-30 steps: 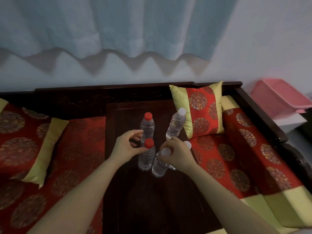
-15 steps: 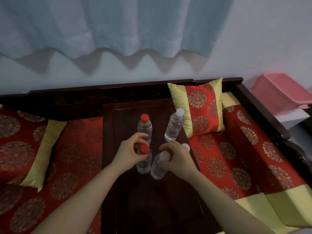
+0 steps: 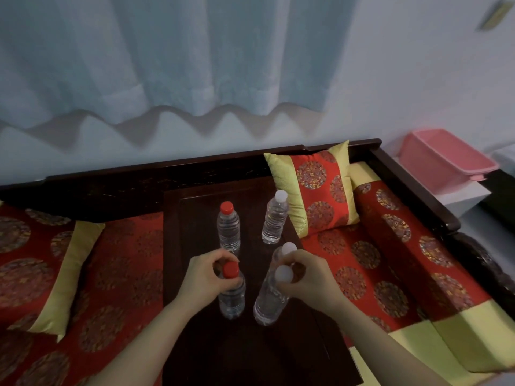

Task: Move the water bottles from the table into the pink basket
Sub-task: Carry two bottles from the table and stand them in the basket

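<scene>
A dark wooden table stood between red patterned cushions. The left hand was closed around the neck of a red-capped bottle. The right hand gripped the necks of two white-capped bottles, one mostly hidden behind it. Two more bottles stood upright farther back. The pink basket sat well apart, at far right.

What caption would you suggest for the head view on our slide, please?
Left hand grips a red-capped bottle, right hand a white-capped bottle; pink basket waits far right.
</scene>
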{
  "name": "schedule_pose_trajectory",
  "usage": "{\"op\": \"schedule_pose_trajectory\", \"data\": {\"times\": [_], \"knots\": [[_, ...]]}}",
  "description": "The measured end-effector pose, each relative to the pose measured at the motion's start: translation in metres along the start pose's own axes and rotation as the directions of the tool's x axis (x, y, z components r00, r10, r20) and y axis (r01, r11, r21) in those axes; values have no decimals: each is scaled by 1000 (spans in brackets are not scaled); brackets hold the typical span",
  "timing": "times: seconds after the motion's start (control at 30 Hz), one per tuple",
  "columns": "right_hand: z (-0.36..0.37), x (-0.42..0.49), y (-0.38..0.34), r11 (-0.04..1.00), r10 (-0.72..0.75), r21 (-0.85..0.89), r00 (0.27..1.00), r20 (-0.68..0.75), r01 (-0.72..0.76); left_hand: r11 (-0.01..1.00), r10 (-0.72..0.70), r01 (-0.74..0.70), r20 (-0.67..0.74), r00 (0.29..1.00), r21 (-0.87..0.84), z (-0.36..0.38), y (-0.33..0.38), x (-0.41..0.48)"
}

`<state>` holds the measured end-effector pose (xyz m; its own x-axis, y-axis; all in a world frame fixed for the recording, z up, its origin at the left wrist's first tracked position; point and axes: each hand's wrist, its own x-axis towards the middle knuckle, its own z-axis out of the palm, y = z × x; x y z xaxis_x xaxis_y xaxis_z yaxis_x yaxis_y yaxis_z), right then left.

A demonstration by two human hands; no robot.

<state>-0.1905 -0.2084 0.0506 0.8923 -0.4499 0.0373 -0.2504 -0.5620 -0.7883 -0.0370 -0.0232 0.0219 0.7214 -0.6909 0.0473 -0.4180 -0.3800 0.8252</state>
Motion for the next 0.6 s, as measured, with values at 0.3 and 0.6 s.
{"op": "schedule_pose_trajectory", "data": {"times": [0.3, 0.6], "knots": [[-37, -41, -4, 998, 47, -45, 998, -42, -49, 978, 117, -112, 19, 993, -175, 14, 44, -20], [-117, -125, 15, 981, 178, -48, 970, -168, -188, 965, 229, -204, 147, 962, -166, 71, 117, -55]]}}
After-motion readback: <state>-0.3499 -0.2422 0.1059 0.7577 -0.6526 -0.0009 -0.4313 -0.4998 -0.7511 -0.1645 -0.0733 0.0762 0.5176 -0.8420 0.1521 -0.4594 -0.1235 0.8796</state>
